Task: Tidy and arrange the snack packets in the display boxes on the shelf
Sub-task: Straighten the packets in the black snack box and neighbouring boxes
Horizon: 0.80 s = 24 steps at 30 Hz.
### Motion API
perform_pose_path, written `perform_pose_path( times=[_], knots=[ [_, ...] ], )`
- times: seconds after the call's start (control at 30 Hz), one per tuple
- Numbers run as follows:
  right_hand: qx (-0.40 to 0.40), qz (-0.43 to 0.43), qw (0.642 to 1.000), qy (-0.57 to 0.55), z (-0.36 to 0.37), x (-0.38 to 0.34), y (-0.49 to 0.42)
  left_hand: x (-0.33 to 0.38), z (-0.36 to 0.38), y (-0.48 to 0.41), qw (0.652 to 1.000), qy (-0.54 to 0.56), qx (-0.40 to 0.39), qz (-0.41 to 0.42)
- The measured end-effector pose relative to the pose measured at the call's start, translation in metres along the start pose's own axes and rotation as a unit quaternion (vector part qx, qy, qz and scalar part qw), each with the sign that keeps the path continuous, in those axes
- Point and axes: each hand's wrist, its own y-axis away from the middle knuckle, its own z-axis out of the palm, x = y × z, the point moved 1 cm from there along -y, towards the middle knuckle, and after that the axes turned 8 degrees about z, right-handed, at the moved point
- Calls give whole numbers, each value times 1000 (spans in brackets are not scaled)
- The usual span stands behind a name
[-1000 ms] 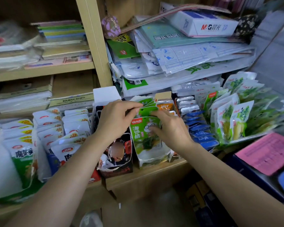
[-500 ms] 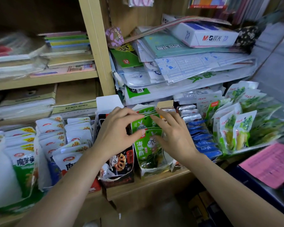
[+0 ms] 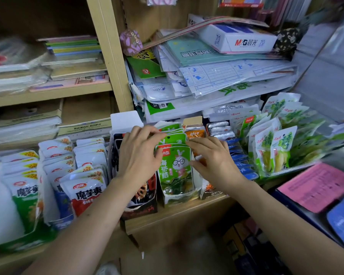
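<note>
A row of green seaweed snack packets [image 3: 174, 165] with a cartoon rabbit stands upright in a white display box [image 3: 179, 197] on the wooden shelf [image 3: 179, 212]. My left hand [image 3: 138, 155] presses on the row's left side, fingertips pinching the packet tops at the back. My right hand [image 3: 213, 158] lies flat against the row's right side, fingers spread over the front packet's edge. A dark box of lotus-root snacks [image 3: 139, 197] sits under my left wrist. Orange packets [image 3: 195, 133] stand just behind my right hand.
White konjac snack packets [image 3: 85, 175] fill boxes to the left. Blue packets [image 3: 239, 155] and green pickle packets [image 3: 272, 149] stand to the right. Stacked papers and an M&G paper ream [image 3: 238, 39] overhang the boxes. A pink sheet [image 3: 316, 185] lies at lower right.
Both hands have shifted from gripping the front green packet to squeezing the row from either side. The packets now stand straighter and sit lower in the box.
</note>
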Motion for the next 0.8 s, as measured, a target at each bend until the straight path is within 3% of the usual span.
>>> perform_pose_path(
  times=[0.13,0.43,0.67,0.8],
  knots=[
    [-17,-6,1000,-8,-3,3,2,8,0,1,999,7,-4,33],
    [-10,45,999,2,-23,12,6,11,-1,-4,998,69,-13,6],
    [-178,48,977,108,-36,24,34,15,3,-11,996,59,24,-55],
    [-168,19,970,176,-19,27,33,17,5,-11,997,56,24,-57]
  ],
)
